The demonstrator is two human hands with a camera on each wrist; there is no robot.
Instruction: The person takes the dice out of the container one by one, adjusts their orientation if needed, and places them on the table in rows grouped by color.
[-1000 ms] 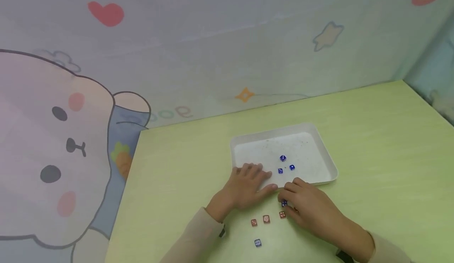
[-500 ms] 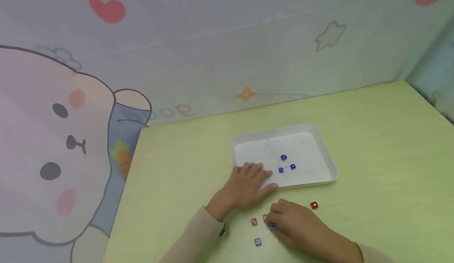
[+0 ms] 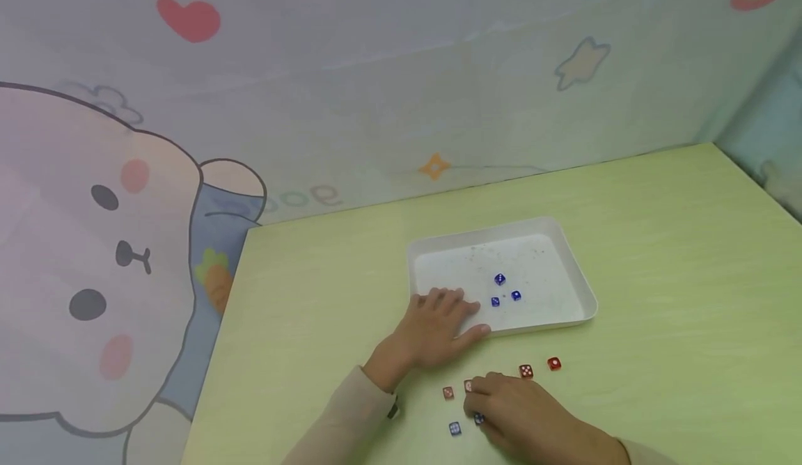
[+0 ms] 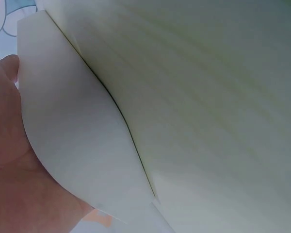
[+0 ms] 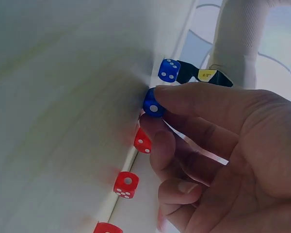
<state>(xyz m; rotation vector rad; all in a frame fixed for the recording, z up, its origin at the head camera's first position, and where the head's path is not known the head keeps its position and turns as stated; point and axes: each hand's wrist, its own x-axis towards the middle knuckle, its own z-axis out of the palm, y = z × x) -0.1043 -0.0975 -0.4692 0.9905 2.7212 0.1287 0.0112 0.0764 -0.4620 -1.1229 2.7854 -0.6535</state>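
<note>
My right hand (image 3: 523, 416) pinches a blue die (image 5: 153, 103) between thumb and index finger, low over the table or touching it; I cannot tell which. Left of it lies another blue die (image 3: 454, 429). Just beyond the hand is a row of red dice: one at the left end (image 3: 447, 393), one partly hidden by the fingers (image 3: 468, 385), a third die (image 3: 525, 371) and a far-right die (image 3: 554, 363). My left hand (image 3: 432, 329) rests with spread fingers over the near left corner of a white tray (image 3: 579, 284). Its palm side shows beside the tray wall (image 4: 72, 111) in the left wrist view.
Inside the tray lie three blue dice: a far die (image 3: 499, 279), a near-left die (image 3: 495, 301) and a right-hand die (image 3: 516, 295). The green table (image 3: 326, 298) meets a printed backdrop (image 3: 376, 103) at its back edge.
From near the tray, my right hand has moved left and toward me with the blue die, ending beside the other blue die. Red dice it covered now show. My left hand stays put.
</note>
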